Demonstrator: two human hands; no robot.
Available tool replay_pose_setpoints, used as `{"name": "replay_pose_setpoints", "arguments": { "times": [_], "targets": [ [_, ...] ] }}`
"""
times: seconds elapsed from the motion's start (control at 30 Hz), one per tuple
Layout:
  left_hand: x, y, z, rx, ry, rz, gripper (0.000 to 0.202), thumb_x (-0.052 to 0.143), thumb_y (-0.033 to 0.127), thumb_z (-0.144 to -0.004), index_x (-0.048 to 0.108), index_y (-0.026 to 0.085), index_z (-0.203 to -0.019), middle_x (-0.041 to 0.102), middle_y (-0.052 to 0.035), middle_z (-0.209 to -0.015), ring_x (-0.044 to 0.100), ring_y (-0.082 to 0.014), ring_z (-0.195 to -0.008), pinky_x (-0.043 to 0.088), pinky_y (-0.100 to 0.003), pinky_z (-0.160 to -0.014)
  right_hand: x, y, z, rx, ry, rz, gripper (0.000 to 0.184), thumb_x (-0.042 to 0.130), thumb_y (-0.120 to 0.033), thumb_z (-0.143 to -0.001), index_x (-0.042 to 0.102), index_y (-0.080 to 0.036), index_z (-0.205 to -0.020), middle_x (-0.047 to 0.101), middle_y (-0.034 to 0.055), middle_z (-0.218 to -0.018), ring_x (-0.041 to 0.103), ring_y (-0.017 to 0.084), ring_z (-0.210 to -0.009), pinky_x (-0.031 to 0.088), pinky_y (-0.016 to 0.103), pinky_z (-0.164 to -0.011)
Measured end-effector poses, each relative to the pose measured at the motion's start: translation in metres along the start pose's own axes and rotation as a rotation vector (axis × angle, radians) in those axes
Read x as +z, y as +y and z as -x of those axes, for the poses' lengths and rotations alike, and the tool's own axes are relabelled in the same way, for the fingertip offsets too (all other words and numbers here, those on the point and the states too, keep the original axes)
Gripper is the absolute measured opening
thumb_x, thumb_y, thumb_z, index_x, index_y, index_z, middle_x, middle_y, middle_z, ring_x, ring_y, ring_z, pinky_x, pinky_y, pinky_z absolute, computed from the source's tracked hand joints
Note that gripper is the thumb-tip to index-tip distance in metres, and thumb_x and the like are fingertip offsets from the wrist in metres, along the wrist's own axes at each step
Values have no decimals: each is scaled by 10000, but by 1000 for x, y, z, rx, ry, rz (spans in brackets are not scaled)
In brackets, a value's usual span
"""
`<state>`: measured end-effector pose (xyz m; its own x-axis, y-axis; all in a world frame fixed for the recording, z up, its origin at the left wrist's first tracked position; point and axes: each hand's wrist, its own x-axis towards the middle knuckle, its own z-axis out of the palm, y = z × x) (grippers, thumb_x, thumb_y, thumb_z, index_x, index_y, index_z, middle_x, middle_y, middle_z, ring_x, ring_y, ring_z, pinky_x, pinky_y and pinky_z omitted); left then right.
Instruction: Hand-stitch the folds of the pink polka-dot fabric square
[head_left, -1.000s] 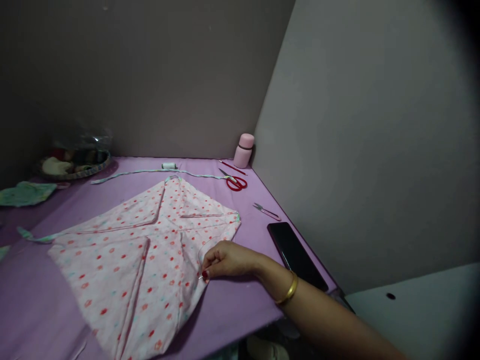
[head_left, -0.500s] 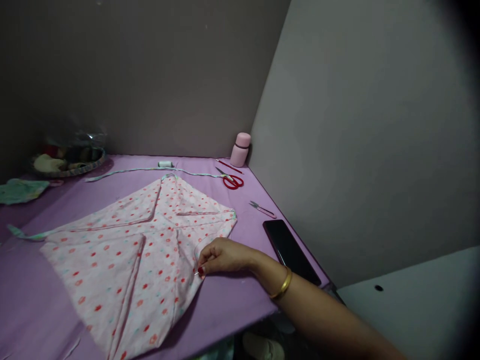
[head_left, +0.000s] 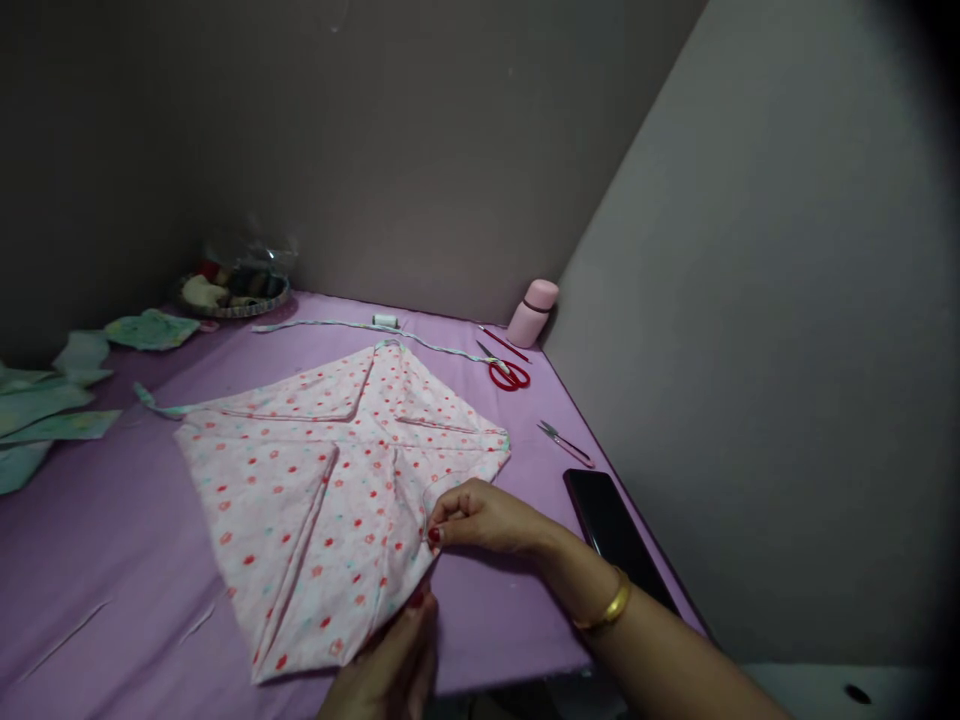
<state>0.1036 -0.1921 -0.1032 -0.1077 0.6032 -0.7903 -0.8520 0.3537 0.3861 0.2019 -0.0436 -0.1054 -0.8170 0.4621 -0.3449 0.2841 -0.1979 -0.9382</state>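
A pale pink cloth with red flower dots and several folded, seamed sections lies spread in front of me. At its right front edge my right hand pinches a thin sewing needle, mostly hidden by the fingertips. A fine thread loops over the cloth beside these fingers. Just below, my left hand grips the same edge, thumb on top and fingers largely hidden under the cloth. Narrow green-printed ties run off the cloth's left corner and across behind it.
Red-handled scissors, a red pencil, a pink bottle, thread snips and a phone line the right side. At the back are a white thread spool and a basket. Green fabric scraps lie left.
My left hand has come into view from below and taken hold of the cloth edge. My right hand stays pinched at the edge. The view has shifted left.
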Motion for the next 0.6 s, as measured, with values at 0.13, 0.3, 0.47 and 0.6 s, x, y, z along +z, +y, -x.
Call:
{"name": "replay_pose_setpoints", "arguments": {
  "times": [0.13,0.3,0.47,0.6],
  "targets": [
    [23,8,-3,55,40,98,297,505,78,-818,532,157,-1104,560,-109,-1245,498,-195,-1160,340,-353,-1030,-2,-1,-1,29,-13,-65,273,714,-347,-649,641,-91,-710,602,6,-658,532,71,-630,411,215,-677],
    [31,8,-12,56,19,103,253,489,116,-840,534,142,-1087,568,-125,-1231,516,-190,-1140,368,-339,-1004,-4,-4,-1,57,-11,-71,267,724,-342,-643,648,-95,-710,600,1,-650,529,64,-617,412,209,-666],
    [27,7,-20,41,77,79,201,481,138,-848,537,115,-1039,574,-152,-1217,595,-184,-1032,406,-329,-967,-7,-6,1,25,-37,12,206,674,-299,-707,656,-96,-740,599,0,-650,512,57,-596,392,187,-621],
    [27,5,-21,34,87,98,231,510,159,-835,539,111,-1059,599,-161,-1177,591,-196,-1039,395,-320,-974,-12,-12,0,-18,-107,161,144,623,-225,-751,668,-95,-794,603,5,-667,501,58,-598,382,175,-594]
  ]
}}
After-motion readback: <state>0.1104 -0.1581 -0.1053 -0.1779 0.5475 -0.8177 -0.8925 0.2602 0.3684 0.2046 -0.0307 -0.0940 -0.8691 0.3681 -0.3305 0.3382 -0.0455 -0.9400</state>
